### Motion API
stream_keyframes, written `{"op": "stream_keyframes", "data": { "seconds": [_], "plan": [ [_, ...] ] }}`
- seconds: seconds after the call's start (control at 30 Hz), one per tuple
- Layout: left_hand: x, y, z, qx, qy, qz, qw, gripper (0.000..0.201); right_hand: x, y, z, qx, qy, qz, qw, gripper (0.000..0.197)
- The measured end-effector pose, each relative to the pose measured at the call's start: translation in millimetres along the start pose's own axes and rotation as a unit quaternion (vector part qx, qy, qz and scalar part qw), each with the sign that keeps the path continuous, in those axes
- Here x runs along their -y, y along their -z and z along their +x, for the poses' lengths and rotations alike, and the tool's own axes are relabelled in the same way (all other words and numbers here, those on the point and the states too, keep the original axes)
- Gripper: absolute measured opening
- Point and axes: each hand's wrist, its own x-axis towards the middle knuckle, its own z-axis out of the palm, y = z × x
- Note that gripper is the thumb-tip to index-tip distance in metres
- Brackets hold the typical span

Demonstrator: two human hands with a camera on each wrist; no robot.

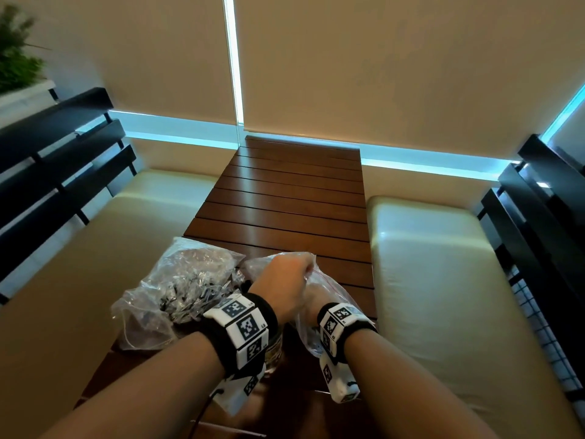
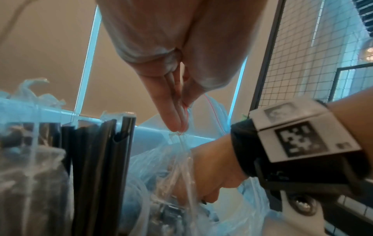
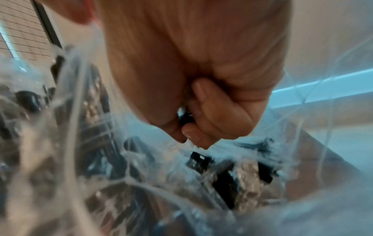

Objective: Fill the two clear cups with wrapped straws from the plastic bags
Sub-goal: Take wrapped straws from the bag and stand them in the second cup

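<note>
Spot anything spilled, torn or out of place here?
Nothing stands out. The left hand pinches the rim of the right bag while the right hand grips straws inside it. The second bag lies crumpled on the table, no straws loose.

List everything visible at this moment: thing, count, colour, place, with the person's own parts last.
bags: two, clear, near end of table, one left, one right under the hands
straws: several, black, upright at left in the left wrist view
cup: one seen, clear, under left wrist
table: one, brown, centre
benches: two, cream, either side
plant: one, green, far left
left hand: pinches right bag's rim
right hand: inside right bag, grips straws
</note>
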Motion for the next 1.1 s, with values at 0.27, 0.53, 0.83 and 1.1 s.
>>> {"op": "stream_keyframes", "data": {
  "seconds": [0.27,0.53,0.83,1.1],
  "plan": [
    [3.1,-7.7,19.7,-0.070,0.081,0.000,0.994,0.020,-39.9,22.2,-30.0,-0.073,0.009,0.091,0.993,0.032],
    [13.3,-23.3,24.9,-0.052,0.105,0.026,0.993,0.017,-91.6,49.4,-93.7,-0.055,0.023,0.123,0.991,0.017],
    [2.1,-13.6,22.4,-0.059,0.149,0.058,0.985,0.021,-120.7,81.6,-153.4,-0.041,0.071,0.372,0.924,0.020],
    [-31.4,36.8,6.6,-0.038,0.120,-0.515,0.848,0.067,-53.8,61.0,-121.1,-0.290,0.153,0.291,0.899,0.018]
  ]
}}
